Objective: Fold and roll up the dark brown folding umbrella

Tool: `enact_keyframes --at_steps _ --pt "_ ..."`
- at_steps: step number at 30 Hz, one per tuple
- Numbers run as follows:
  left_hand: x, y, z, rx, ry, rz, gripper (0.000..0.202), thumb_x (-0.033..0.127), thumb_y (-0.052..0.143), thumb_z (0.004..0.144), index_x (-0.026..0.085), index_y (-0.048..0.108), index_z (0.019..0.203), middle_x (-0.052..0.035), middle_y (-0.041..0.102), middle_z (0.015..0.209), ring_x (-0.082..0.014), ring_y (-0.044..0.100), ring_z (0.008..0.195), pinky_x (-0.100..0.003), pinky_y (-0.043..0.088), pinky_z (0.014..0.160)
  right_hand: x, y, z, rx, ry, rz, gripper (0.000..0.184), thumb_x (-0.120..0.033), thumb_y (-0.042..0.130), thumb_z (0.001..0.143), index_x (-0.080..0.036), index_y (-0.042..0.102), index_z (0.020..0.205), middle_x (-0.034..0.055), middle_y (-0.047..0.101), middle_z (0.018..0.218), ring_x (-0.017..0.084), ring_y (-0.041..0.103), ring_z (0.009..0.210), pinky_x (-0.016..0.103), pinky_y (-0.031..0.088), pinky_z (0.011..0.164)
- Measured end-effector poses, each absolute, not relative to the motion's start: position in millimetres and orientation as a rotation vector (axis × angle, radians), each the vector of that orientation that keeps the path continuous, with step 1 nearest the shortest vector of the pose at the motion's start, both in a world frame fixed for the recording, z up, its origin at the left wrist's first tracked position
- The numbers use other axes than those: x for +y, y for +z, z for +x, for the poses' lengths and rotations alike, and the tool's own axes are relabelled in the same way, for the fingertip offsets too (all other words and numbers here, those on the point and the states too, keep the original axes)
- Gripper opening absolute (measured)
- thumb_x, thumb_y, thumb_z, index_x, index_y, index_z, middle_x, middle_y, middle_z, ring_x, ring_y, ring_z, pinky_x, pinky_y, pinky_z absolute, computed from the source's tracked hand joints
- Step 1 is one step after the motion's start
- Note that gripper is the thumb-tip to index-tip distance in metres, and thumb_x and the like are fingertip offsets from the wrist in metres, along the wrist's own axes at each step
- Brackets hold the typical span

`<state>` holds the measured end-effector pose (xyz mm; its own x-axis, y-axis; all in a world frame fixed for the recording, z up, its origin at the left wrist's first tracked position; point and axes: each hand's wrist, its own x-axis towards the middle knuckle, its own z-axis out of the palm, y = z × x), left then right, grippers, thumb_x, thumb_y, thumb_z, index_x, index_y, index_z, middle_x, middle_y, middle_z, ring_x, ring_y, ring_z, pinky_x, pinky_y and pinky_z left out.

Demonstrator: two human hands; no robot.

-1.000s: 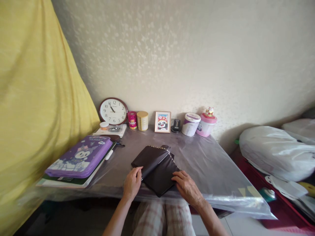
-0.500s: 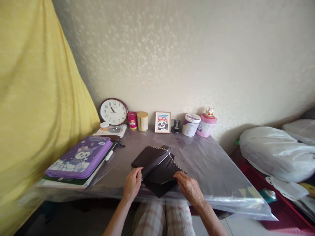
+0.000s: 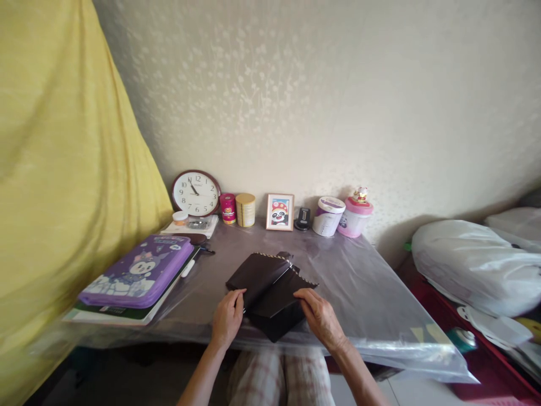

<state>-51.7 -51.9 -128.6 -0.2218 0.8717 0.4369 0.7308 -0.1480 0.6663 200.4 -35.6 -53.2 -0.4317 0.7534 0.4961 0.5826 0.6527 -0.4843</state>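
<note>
A black, folded, sheet-like item [image 3: 264, 287] lies on the table close to the front edge, with a striped, twisted cord along its upper edge. I cannot make out its exact kind; it has smooth panels, and a pale line crosses its middle. My left hand [image 3: 229, 313] pinches its left lower edge between thumb and fingers. On the other side, my right hand [image 3: 318, 316] grips the right flap near the end of the cord and holds it slightly raised. The fingertips cover small parts of both edges.
Plastic film covers the table [image 3: 350, 293]. To the left, a purple case [image 3: 139, 270] rests on books. Along the wall stand a clock [image 3: 196, 193], red tin [image 3: 227, 208], yellow tin [image 3: 245, 210], picture frame [image 3: 279, 212] and tubs [image 3: 328, 217]. White bags [image 3: 473, 265] lie at right.
My right hand has drawn the right flap slightly left and upward, folding it inward. The left hand stays in about the same place.
</note>
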Motion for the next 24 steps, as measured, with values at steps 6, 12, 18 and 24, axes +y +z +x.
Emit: enact_keyframes --at_steps 6,12,18,24 --pt "-52 -128 -52 1.915 1.31 1.845 0.033 0.029 0.032 0.088 0.019 0.062 0.097 -0.0065 0.067 0.097 -0.0174 0.061 0.091 -0.033 0.047 0.083 -29 -45 191 -2.151 0.312 -1.021 0.022 -0.02 0.038 0.089 -0.023 0.057 0.098 0.0038 0.063 0.095 0.014 0.061 0.086 0.025 0.049 0.076" --pt "-53 -127 -51 1.925 1.309 1.825 0.034 0.029 0.031 0.088 0.019 0.062 0.097 -0.0067 0.067 0.097 -0.018 0.061 0.091 -0.033 0.047 0.082 -16 -36 177 -2.148 0.347 -0.99 0.024 -0.02 0.035 0.09 -0.023 0.057 0.1 0.0049 0.062 0.097 0.015 0.06 0.088 0.027 0.048 0.079" --pt "-53 -126 -50 1.922 1.309 1.829 0.035 0.029 0.031 0.088 0.019 0.063 0.097 -0.0066 0.067 0.096 -0.018 0.061 0.091 -0.032 0.046 0.082 4 -31 158 -2.142 0.341 -0.96 0.023 -0.017 0.036 0.089 -0.022 0.056 0.1 0.0046 0.06 0.1 0.015 0.058 0.091 0.027 0.046 0.082" --pt "-52 -128 -50 1.96 1.29 1.836 0.034 0.03 0.031 0.088 0.02 0.063 0.095 -0.0063 0.067 0.095 -0.0182 0.062 0.089 -0.031 0.046 0.08 26 -27 133 -2.182 0.302 -0.929 0.024 -0.017 0.037 0.089 -0.021 0.057 0.1 0.0054 0.06 0.099 0.015 0.057 0.091 0.028 0.046 0.082"
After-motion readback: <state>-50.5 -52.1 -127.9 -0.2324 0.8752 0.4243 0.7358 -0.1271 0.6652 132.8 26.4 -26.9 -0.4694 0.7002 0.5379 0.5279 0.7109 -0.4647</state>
